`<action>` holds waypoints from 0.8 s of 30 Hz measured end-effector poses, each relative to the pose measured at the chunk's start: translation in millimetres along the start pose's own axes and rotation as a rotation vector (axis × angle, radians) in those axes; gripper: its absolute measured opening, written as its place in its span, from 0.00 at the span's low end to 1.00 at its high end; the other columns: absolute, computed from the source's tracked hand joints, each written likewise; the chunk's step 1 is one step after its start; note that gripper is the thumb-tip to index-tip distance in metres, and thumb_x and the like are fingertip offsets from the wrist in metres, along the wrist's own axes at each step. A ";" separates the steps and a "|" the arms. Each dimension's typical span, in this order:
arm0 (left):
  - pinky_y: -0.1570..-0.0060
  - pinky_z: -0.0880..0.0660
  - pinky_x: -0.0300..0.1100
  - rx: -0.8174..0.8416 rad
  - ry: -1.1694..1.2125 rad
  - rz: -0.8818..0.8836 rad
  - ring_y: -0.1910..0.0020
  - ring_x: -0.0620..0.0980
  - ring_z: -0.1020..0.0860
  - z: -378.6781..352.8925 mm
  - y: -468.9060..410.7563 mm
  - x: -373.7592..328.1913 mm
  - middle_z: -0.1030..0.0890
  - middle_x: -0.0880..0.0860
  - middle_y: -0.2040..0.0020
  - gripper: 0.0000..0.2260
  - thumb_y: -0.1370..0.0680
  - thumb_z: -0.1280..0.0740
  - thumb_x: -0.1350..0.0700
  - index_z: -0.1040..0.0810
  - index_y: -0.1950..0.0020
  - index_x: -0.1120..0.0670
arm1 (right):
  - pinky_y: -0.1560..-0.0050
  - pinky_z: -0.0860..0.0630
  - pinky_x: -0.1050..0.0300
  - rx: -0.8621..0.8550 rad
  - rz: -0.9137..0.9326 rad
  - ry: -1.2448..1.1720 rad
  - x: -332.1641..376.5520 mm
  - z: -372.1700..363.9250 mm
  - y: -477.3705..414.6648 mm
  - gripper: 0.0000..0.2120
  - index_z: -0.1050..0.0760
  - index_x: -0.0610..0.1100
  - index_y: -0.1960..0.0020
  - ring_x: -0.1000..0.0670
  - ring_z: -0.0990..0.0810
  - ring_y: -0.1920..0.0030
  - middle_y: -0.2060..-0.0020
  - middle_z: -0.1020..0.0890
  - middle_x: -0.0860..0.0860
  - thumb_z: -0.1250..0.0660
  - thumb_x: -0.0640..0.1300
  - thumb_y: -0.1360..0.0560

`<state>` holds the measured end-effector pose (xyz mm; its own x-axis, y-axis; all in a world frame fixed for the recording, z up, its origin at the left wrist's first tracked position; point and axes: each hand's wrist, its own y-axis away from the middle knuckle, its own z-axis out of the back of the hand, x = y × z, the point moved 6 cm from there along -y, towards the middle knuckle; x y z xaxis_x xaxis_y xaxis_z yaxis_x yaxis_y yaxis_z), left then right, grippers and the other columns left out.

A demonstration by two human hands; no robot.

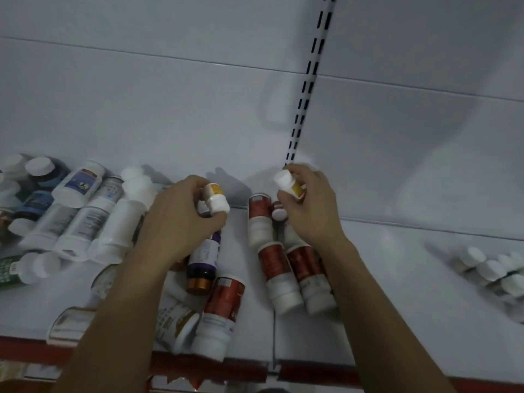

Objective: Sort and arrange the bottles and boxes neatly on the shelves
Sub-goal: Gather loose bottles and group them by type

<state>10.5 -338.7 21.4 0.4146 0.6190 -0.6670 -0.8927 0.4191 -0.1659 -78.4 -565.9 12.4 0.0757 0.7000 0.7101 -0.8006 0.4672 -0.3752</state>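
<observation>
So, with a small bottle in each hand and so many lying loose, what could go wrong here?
Both hands are full: the left hand grips a small orange-labelled bottle, the right hand a second orange-labelled bottle, so neither could catch a slip.
The red-labelled bottle lying at the shelf's front edge might roll off if the left forearm nudges it.

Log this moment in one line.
left hand: grips yellow-label bottle | right hand: grips matching bottle | shelf: red-label bottles lying down
</observation>
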 end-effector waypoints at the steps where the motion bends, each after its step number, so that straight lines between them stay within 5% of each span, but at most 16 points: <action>1: 0.54 0.24 0.45 -0.002 0.021 -0.014 0.54 0.43 0.21 -4.2 -0.7 -9.5 0.20 0.43 0.51 0.20 0.30 0.24 0.47 0.23 0.40 0.46 | 0.51 0.36 0.79 -0.038 -0.019 0.006 -5.6 17.0 4.7 0.19 0.24 0.49 0.36 0.57 0.29 0.53 0.46 0.23 0.48 0.29 0.39 0.26; 7: 0.62 0.30 0.36 0.053 0.047 -0.037 0.57 0.38 0.23 -48.9 -4.5 -67.2 0.21 0.42 0.54 0.18 0.31 0.23 0.44 0.24 0.46 0.46 | 0.55 0.33 0.74 -0.176 -0.141 0.089 -60.4 134.5 34.5 0.18 0.24 0.52 0.38 0.56 0.24 0.54 0.47 0.22 0.51 0.27 0.41 0.25; 10: 0.61 0.32 0.34 0.074 0.071 -0.058 0.57 0.34 0.23 -79.9 0.6 -98.3 0.21 0.39 0.54 0.20 0.30 0.23 0.46 0.25 0.42 0.43 | 0.56 0.32 0.70 -0.236 -0.198 0.120 -95.5 201.8 52.7 0.17 0.24 0.54 0.41 0.55 0.22 0.53 0.48 0.20 0.53 0.27 0.41 0.26; 13: 0.55 0.27 0.40 0.127 0.113 -0.159 0.57 0.36 0.21 -118.4 12.8 -142.9 0.21 0.39 0.53 0.22 0.27 0.27 0.46 0.30 0.36 0.36 | 0.55 0.30 0.66 -0.266 -0.240 0.150 -127.6 261.7 72.3 0.15 0.24 0.54 0.42 0.54 0.21 0.52 0.48 0.20 0.54 0.28 0.41 0.26; 18: 0.56 0.26 0.45 0.365 0.186 -0.231 0.56 0.43 0.19 -200.6 33.2 -214.5 0.20 0.42 0.54 0.05 0.18 0.39 0.43 0.27 0.43 0.38 | 0.54 0.26 0.62 -0.329 -0.288 0.122 -183.8 340.8 97.2 0.14 0.25 0.55 0.41 0.57 0.20 0.52 0.46 0.19 0.56 0.28 0.45 0.24; 24: 0.63 0.28 0.41 0.433 0.260 -0.147 0.68 0.45 0.18 -294.6 65.3 -272.4 0.16 0.46 0.61 0.10 0.16 0.44 0.41 0.29 0.49 0.44 | 0.57 0.27 0.66 -0.303 -0.341 0.079 -247.9 387.6 115.7 0.12 0.24 0.56 0.44 0.64 0.19 0.54 0.50 0.19 0.60 0.26 0.52 0.25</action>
<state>-212.8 -675.7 -21.7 0.4235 0.3704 -0.8267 -0.6504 0.7596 0.0072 -420.2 -894.8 23.9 0.3588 0.5124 0.7802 -0.5133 0.8065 -0.2936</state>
